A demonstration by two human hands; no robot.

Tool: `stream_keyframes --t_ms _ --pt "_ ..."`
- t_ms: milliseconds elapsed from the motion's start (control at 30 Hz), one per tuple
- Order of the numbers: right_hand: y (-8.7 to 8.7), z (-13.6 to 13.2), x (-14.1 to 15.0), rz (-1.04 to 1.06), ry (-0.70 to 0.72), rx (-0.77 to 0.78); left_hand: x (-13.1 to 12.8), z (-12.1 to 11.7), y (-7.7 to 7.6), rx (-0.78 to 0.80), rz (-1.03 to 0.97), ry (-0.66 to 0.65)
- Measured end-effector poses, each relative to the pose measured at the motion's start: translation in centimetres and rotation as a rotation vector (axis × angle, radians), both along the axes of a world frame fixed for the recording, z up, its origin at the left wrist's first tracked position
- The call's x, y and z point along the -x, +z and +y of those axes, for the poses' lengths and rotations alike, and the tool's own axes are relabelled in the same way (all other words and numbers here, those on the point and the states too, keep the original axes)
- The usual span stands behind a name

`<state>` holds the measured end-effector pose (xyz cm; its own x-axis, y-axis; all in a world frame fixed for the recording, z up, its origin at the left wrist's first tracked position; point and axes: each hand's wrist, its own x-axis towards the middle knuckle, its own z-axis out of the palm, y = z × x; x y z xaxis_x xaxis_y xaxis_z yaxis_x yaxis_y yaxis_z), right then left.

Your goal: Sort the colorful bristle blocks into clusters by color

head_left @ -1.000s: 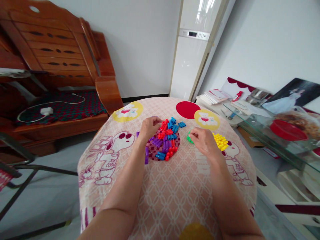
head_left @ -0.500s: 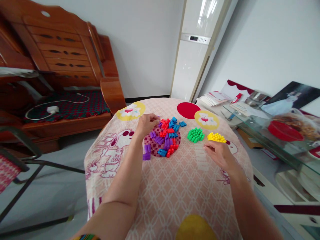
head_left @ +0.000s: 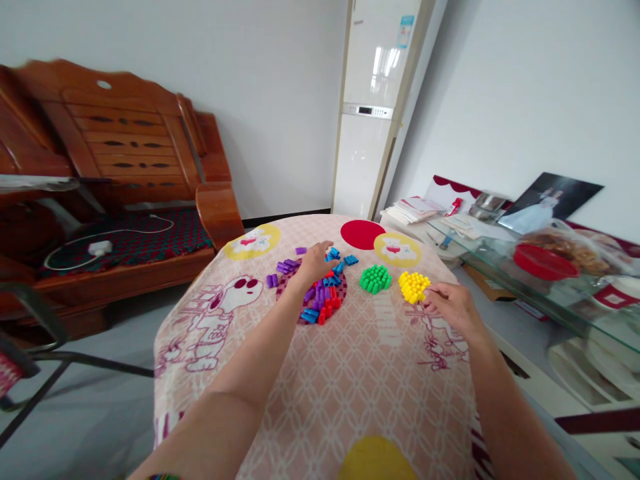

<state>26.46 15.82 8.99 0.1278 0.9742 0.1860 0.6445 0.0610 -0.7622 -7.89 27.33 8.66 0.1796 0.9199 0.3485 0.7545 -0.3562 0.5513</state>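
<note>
Two bare hands are out over a round surface (head_left: 325,387) with a pale patterned cloth, small colored plastic pieces across its far half. Left hand (head_left: 315,263) is over the mixed pile, thumb and fingers apart, looking free of any load, red and blue bits right by the fingertips. Right hand (head_left: 453,304) is at the near right edge of the yellow pieces (head_left: 413,287), fingertips drawn together; from here I can't tell whether a piece is pinched between them. Yellow ones are bunched tight, many on end. Green pieces (head_left: 375,279) make a second tight bunch just left of the yellow, small gap between. Mixed pile sits left of the green, partly hidden by left hand and forearm: purple pieces (head_left: 319,294) near its middle, red pieces (head_left: 330,307) on its near right side, blue pieces (head_left: 351,260) strung along its far right. More purple lies left of the forearm, including a loose purple bit (head_left: 271,281) well out to the left and another farther back. Beyond the surface: wooden sofa (head_left: 130,157) to the left with a white charger (head_left: 100,249) and cable on its seat, tall white appliance (head_left: 363,157) against the back wall, papers (head_left: 411,209), a photo print (head_left: 549,200) and a red bowl (head_left: 543,262) off to the right.
</note>
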Motion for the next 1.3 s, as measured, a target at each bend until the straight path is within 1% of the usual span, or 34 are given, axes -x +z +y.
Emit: stream_keyframes --t_ms 100,233,333,433,533,633,733,867,1000,1067,1167,1233,1300 --pt "-0.2 0.9 -0.7 0.119 -0.028 0.01 -2.3 2.6 -0.6 0.041 0.199 -0.039" --pt "-1.0 1.3 -0.8 0.161 -0.023 -0.027 -4.6 5.2 -1.0 0.198 0.447 -0.033" --pt "-1.8 1.4 -0.9 0.173 -0.013 -0.033 -5.6 5.8 -1.4 0.236 0.579 -0.083" --pt "-2.2 1.4 -1.1 0.199 -0.04 -0.014 -5.6 5.2 -1.6 0.211 0.628 -0.106" --pt "-2.2 1.5 -1.3 0.207 -0.055 0.004 -4.5 3.4 -1.7 0.2 0.658 -0.125" --pt "-1.8 1.6 -1.4 0.19 -0.051 -0.007 -3.0 0.4 -1.9 0.148 0.67 -0.196" --pt "-1.0 1.7 -1.0 0.139 -0.025 -0.021 -2.0 -3.0 -2.2 0.073 0.635 -0.265" --pt "0.5 1.4 -0.5 0.053 0.034 -0.026 -1.4 -7.2 -2.3 0.032 0.587 -0.317" --pt "1.7 0.4 -0.8 -0.023 0.079 -0.05 -0.3 -9.8 -2.1 0.01 0.509 -0.369" --pt "2.1 -0.3 -1.0 -0.018 0.09 -0.021 0.4 -10.8 -2.1 0.023 0.461 -0.397" --pt "2.1 -1.1 -0.9 0.007 0.127 0.051 1.3 -12.0 -2.0 0.057 0.409 -0.448" --pt "1.6 -1.3 -0.4 0.027 0.163 0.071 1.7 -13.0 -1.7 0.057 0.367 -0.469" --pt "0.8 -1.5 0.7 0.054 0.201 0.069 1.9 -14.2 -1.5 0.03 0.306 -0.429"
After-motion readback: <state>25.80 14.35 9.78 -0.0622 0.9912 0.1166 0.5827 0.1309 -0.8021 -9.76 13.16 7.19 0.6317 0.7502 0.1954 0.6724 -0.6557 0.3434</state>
